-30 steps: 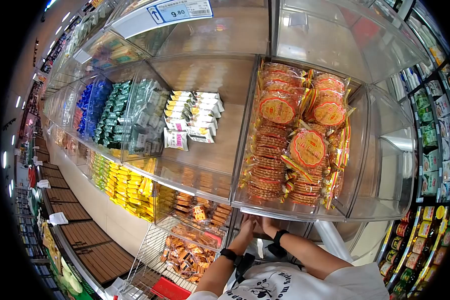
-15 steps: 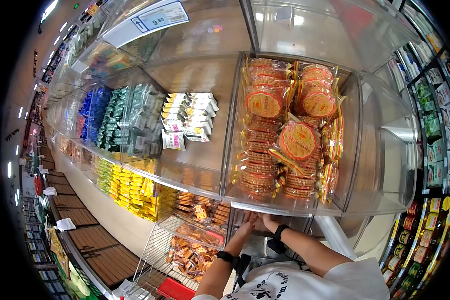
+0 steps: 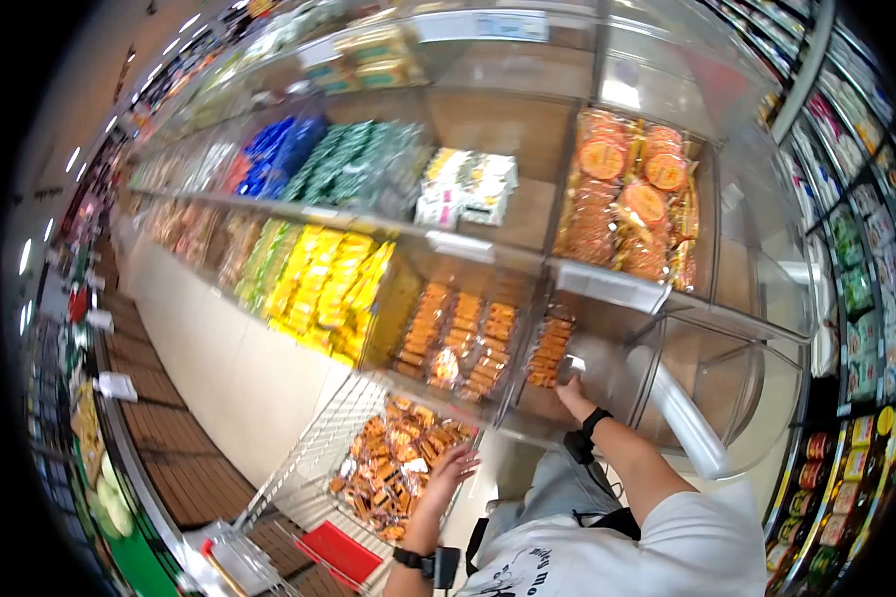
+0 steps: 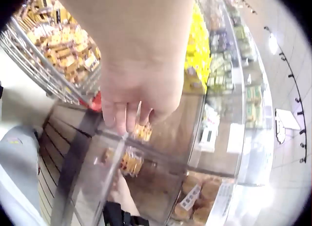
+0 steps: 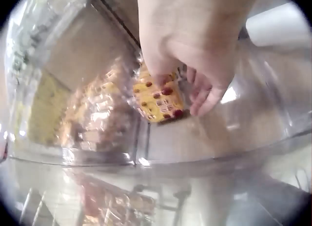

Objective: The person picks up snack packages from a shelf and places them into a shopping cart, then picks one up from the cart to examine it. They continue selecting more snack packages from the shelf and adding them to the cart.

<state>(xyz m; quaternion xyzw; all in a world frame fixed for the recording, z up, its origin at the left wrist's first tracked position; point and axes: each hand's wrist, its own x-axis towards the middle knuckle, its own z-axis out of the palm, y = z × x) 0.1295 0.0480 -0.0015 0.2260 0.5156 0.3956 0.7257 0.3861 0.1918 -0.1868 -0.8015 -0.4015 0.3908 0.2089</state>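
Note:
My right hand [image 3: 572, 390] is inside a lower clear bin, at the near end of a row of orange-brown packaged biscuits [image 3: 551, 348]. In the right wrist view, the thumb side touches the yellow, red-spotted end packet [image 5: 157, 100], while the other fingers hang loosely bent to its right. The row stands along the bin's left wall. My left hand [image 3: 453, 470] hovers with relaxed fingers, holding nothing, over the right edge of the shopping cart's heap of similar orange packets [image 3: 393, 468]. From the left wrist, this hand [image 4: 141, 89] appears above the bin dividers.
Rows of orange packets [image 3: 458, 333] fill the bin to the left, with yellow packets [image 3: 329, 284] beyond. Above, a bin holds round wrapped biscuits [image 3: 607, 224], its front lip carrying a label strip [image 3: 612, 284]. A white tube [image 3: 682, 418] slants at right. The cart's wire rim [image 3: 299, 448] stands left.
The head view has shifted, showing more of the lower bins. My hands, earlier close together under the upper bin, have parted: the left moved back over the cart, the right stays in the lower bin.

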